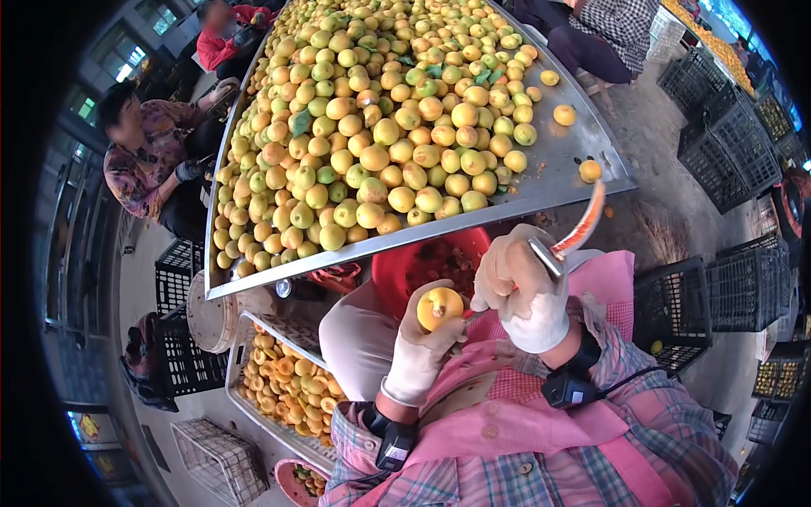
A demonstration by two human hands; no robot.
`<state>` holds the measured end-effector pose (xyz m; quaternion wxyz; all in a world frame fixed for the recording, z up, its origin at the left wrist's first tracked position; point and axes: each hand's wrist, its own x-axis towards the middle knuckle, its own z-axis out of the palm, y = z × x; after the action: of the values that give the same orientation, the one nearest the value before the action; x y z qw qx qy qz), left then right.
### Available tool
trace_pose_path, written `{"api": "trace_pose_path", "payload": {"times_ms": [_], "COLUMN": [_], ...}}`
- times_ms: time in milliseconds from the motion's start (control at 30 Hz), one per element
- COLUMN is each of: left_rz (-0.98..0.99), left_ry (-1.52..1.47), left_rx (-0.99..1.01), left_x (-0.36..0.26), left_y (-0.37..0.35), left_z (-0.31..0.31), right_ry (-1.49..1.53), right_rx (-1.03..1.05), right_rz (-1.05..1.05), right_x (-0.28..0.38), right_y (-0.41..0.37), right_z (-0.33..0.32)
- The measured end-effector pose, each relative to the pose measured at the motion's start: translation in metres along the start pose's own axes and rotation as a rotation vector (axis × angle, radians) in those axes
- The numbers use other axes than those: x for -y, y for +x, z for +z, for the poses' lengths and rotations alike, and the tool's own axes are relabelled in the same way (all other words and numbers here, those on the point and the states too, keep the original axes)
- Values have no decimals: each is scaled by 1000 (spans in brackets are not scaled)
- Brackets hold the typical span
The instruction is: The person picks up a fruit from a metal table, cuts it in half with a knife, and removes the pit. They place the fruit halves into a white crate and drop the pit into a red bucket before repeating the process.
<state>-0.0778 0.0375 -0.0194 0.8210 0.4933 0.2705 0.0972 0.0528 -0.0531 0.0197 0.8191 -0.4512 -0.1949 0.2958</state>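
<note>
Far to the left of the red tub (395, 272), a seated person in a flowered top (139, 165) works at the edge of the metal worktop (559, 160). Nearer the tub on that side stand black crates (179, 275). Below and left of the tub, a tray (283, 339) holds halved fruit (287, 384). Above the tub, the worktop carries a deep heap of yellow and green fruit (380, 127), and the tub sits partly under its near edge.

Just below the tub, the gloved left hand (416, 351) is curled round a whole yellow fruit (439, 308), with fingers and thumb wrapped about its sides and the top left bare. Right of the fruit and touching it, the gloved right hand (525, 291) is closed in a fist on a cutting tool (568, 241). The tool's orange end sticks up past the knuckles and its other end meets the fruit. Up and right of the tub, a single fruit (590, 171) lies apart near the worktop's corner. More black crates (676, 308) stand far right of the tub.
</note>
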Motion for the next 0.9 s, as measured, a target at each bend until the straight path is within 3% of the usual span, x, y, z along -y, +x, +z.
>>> {"api": "trace_pose_path", "payload": {"times_ms": [67, 233, 300, 333, 367, 467, 567, 600, 733, 833, 900], "left_rz": [-45, -15, 76, 77, 181, 341, 430, 411, 427, 522, 497], "left_ry": [12, 64, 176, 175, 214, 237, 298, 288, 420, 343, 255], "left_rx": [-6, -30, -73, -73, -78, -52, -1, 21, -35, -51, -38], "left_x": [4, 2, 2, 5, 10, 6, 8, 11, 11, 12, 11], "left_y": [2, 2, 2, 3, 6, 7, 5, 5, 6, 17, 19], "left_z": [2, 12, 11, 8, 4, 1, -8, -11, -7, -7, -6], "right_ry": [130, 54, -304, -554, -432, -744, -881, -674, -756, -828, -509], "right_rx": [15, 94, -75, -22, -4, 232, 303, 267, 286, 301, 211], "right_rz": [-116, -171, -81, -71, 20, -89, -249, -10, -55, -228, 0], "right_x": [-3, 7, 13, 14, 2, -16, -39, -38, -34, -41, -40], "right_y": [1, 3, 4, 11, 13, 9, 7, 5, 5, 2, 1], "right_z": [6, 10, 16, 14, 11, 2, -10, -6, -5, -7, -8]}}
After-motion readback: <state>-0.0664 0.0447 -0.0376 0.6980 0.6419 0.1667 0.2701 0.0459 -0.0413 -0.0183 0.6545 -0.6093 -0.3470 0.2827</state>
